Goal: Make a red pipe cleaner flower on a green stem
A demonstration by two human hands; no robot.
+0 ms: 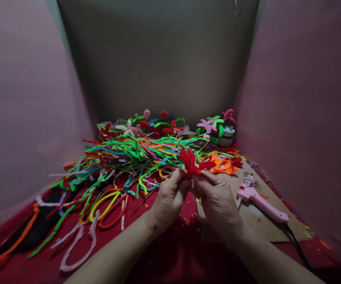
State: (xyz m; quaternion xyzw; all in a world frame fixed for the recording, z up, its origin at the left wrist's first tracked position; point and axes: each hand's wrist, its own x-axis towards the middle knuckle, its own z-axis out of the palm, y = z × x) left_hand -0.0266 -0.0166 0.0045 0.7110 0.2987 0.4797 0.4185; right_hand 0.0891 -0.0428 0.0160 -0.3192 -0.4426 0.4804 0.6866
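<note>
Between my two hands, raised over the red cloth, is a red pipe-cleaner flower (190, 162) with its looped petals pointing up and to the right. My left hand (170, 193) pinches its base from the left, fingers closed. On the other side my right hand (216, 199) grips the same base with thumb and fingers pressed together. The flower's underside is hidden by my fingers. Orange pipe-cleaner loops (222, 163) lie just beyond my right hand. To the left of my left hand are scissors (114, 205) with red and yellow handles.
A large heap of coloured pipe cleaners (141, 152) spreads across the table behind my hands. At right, a pink glue gun (261, 201) with a black cord rests on a cardboard sheet (289, 228). Finished pipe-cleaner flowers (207, 125) stand at the back. Pink panels (303, 98) rise at both sides.
</note>
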